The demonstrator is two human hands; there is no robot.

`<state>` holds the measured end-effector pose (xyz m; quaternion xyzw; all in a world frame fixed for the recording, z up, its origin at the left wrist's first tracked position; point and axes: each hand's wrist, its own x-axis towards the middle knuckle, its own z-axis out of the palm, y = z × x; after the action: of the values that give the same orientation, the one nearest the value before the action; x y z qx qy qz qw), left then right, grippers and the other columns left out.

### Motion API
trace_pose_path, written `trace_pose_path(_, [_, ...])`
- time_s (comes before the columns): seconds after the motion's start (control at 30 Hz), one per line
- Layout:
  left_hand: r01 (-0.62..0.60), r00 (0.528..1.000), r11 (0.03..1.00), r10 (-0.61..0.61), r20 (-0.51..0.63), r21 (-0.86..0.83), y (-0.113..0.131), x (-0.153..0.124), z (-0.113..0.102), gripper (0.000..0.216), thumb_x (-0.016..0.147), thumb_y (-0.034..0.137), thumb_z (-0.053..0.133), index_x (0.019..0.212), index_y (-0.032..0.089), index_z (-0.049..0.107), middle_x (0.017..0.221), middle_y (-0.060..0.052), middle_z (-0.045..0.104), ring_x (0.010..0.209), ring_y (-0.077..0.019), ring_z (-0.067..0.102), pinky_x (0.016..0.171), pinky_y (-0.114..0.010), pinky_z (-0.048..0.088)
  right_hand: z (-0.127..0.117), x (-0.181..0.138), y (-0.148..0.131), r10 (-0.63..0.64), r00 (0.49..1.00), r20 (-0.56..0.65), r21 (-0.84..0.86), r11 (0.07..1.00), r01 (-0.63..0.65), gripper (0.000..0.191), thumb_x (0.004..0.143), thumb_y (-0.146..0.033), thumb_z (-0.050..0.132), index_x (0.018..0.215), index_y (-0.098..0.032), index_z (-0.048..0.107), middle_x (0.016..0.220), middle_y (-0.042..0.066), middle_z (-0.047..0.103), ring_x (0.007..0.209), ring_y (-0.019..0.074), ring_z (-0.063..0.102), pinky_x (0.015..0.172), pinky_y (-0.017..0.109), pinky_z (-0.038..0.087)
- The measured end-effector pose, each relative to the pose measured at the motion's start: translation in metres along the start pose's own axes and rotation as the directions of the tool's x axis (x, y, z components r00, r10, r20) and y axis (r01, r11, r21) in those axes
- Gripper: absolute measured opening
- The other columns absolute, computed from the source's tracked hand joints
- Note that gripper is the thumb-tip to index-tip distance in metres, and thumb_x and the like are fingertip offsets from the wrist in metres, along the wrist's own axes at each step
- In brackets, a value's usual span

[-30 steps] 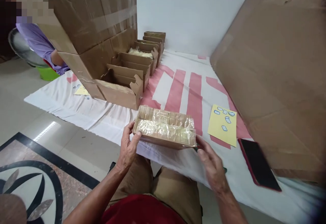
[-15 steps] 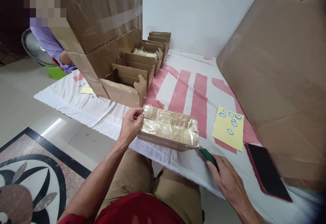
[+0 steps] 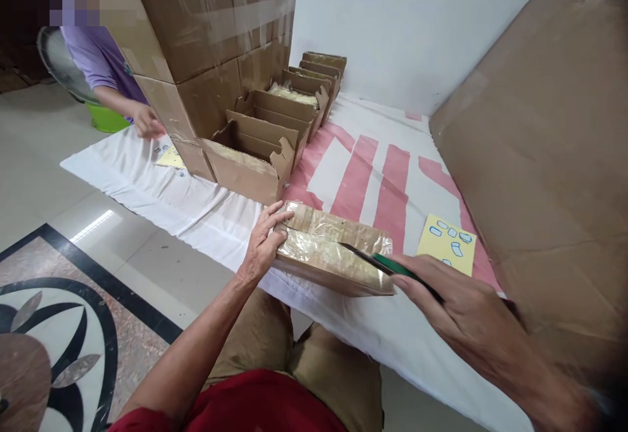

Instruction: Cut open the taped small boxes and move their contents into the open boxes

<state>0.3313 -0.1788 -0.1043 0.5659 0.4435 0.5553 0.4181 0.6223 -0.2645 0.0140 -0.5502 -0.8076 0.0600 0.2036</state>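
A taped cardboard box (image 3: 338, 249) lies at the table's front edge, its top covered in shiny clear tape with a lengthwise seam. My left hand (image 3: 262, 242) grips its left end, fingers over the top corner and thumb on the near side. In my right hand (image 3: 456, 294) is a green-handled box cutter (image 3: 392, 265), fingers wrapped round it. Its dark blade points left, over the right half of the box top. Whether the blade touches the tape, I cannot tell.
Open cardboard boxes (image 3: 260, 157) stand in a row beside stacked taped cartons (image 3: 216, 26). A yellow sheet with blue-outlined shapes (image 3: 449, 242) lies on the pink-striped white cloth (image 3: 353, 170). A large cardboard panel (image 3: 549, 144) leans at right. Behind the cartons, a co-worker's hand (image 3: 147, 122) is visible.
My right hand has lifted the box cutter from beside the box to over its top. My left fingers have spread further onto the box. The co-worker's hand has come into view.
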Motion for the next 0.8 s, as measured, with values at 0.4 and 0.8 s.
trace_pose_path(0.4, [-0.046, 0.999, 0.998, 0.045, -0.023, -0.039, -0.013, -0.004, 0.006, 0.055, 0.076, 0.021, 0.05, 0.125, 0.021, 0.075, 0.152, -0.009, 0.061, 0.151, -0.0327, 0.047, 0.128, -0.055, 0.034, 0.048, 0.09, -0.034, -0.189, 0.948, 0.257, -0.312, 0.912, 0.267, 0.022, 0.106, -0.037, 0.055, 0.107, -0.023, 0.072, 0.093, 0.005, 0.078, 0.069, 0.0199, 0.069, 0.05, 0.03, 0.031])
trace_pose_path(0.8, [-0.035, 0.996, 0.998, 0.038, -0.075, 0.048, -0.009, -0.004, 0.002, 0.055, 0.071, 0.022, 0.05, 0.119, 0.018, 0.077, 0.144, -0.009, 0.067, 0.145, -0.0332, 0.053, 0.127, -0.053, 0.037, 0.025, 0.081, 0.001, -0.2, 0.91, 0.363, -0.239, 0.924, 0.298, 0.043, 0.099, -0.04, 0.057, 0.059, -0.024, 0.061, 0.053, 0.004, 0.057, 0.042, 0.0162, 0.046, 0.05, 0.032, 0.024])
